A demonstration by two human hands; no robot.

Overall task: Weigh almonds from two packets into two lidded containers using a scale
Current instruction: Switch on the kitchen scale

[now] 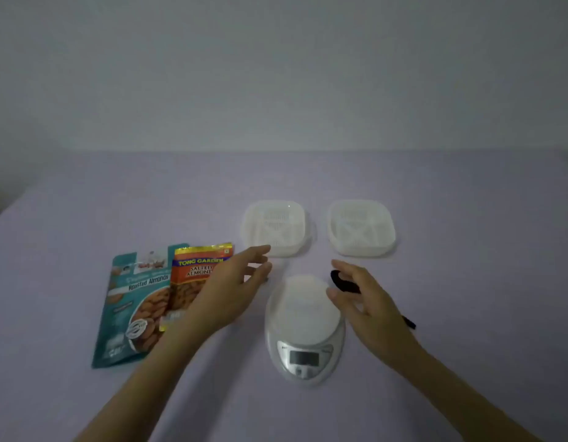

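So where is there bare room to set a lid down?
Bare cloth right of the right container, and left of the teal packet. Crowded around the scale, with the left hand, right hand and a black tool.

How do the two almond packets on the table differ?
The teal plastic packet is longer and reads Roasted Almonds; the orange plastic packet is shorter and reads Salted Almonds. The teal packet reaches nearer the camera than the orange one. Both lie flat, picturing almonds.

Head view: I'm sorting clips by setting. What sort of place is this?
Probably a home tabletop: a lilac cloth against a bare wall, with a kitchen scale and a roasted-almond packet.
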